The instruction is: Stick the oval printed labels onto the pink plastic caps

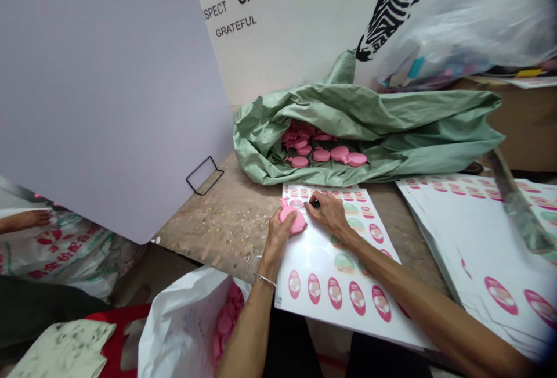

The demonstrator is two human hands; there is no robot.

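My left hand (pixel 278 233) is closed around a pink round plastic case (pixel 292 219) with a small protruding tab at its top. It holds the case just over the left side of a sticker sheet (pixel 313 256). My right hand (pixel 329 212) rests on the upper part of the same sheet, fingers pinched on a small black object (pixel 314 204) whose kind I cannot make out. Pink-and-white oval stickers (pixel 335 292) line the sheet's lower edge. Rows of smaller stickers and several green round ones show around my right hand; part of the sheet's middle is bare white.
An open green bag (pixel 413 128) lies behind the sheet, several pink cases inside. More sticker sheets (pixel 444 233) are stacked at right. A white sack (pixel 178 320) of pink pieces stands below the table edge. A pale panel (pixel 108 87) and black wire stand (pixel 204 176) are left; another person's hand (pixel 37 218) shows beyond.
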